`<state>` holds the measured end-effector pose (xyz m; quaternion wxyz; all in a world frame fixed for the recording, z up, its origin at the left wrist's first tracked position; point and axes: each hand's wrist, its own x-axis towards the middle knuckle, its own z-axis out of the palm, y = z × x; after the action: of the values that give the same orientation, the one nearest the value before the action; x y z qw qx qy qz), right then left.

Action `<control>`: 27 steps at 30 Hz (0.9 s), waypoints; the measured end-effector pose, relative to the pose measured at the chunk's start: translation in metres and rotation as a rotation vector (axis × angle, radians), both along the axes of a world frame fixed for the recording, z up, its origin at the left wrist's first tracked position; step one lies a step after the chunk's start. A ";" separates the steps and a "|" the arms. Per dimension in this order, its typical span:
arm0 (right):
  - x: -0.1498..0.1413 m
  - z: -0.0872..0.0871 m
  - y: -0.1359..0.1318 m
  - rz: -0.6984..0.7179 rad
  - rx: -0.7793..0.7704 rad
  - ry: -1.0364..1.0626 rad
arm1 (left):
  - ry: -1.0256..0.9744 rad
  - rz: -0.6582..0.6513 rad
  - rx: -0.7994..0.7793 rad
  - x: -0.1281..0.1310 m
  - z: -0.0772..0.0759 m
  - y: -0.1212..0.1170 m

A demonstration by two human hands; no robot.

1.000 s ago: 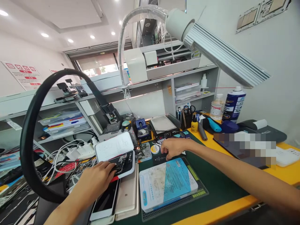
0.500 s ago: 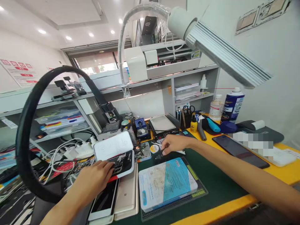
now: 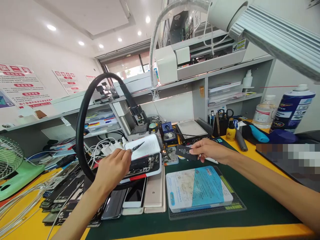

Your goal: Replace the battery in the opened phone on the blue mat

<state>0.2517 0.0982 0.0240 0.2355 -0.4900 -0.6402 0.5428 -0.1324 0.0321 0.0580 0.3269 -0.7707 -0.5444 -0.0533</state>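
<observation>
In my left hand (image 3: 115, 166) a pair of tweezers (image 3: 137, 146) is pinched, tips pointing up and to the right. My right hand (image 3: 212, 150) grips a flat black phone battery (image 3: 183, 152) by its right edge, with small pale print on its face. Below the tweezers lies an opened phone (image 3: 142, 165), its inner parts showing, in a white tray with a red and white edge. A white lid (image 3: 152, 146) leans up behind it. Nearer to me than the battery sits a blue and white box (image 3: 197, 190) on a grey mat.
Several phones, one a gold phone (image 3: 153, 195), lie left of the box. A black bent arm (image 3: 80, 133) arches over the left side. Stacked phone parts (image 3: 66, 193) and white cables are at far left. A yellow bottle (image 3: 230, 131) and a spray can (image 3: 291, 108) stand at right.
My right hand has raised the battery off the green mat and turned it. My left hand has come up from the opened phone with tweezers now showing. The view has swung left.
</observation>
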 end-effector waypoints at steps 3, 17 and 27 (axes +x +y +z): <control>0.001 0.000 -0.001 -0.004 -0.003 0.003 | 0.000 0.005 -0.002 0.006 0.004 -0.002; 0.004 -0.010 0.000 0.070 0.058 -0.179 | 0.023 -0.008 -0.009 0.016 0.016 -0.009; 0.005 -0.018 0.006 0.098 0.076 -0.173 | -0.017 -0.065 -0.005 0.014 0.014 -0.013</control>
<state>0.2568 0.1038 0.0063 0.1708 -0.4937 -0.7017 0.4845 -0.1186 0.0194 0.0721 0.3184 -0.7883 -0.5220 -0.0692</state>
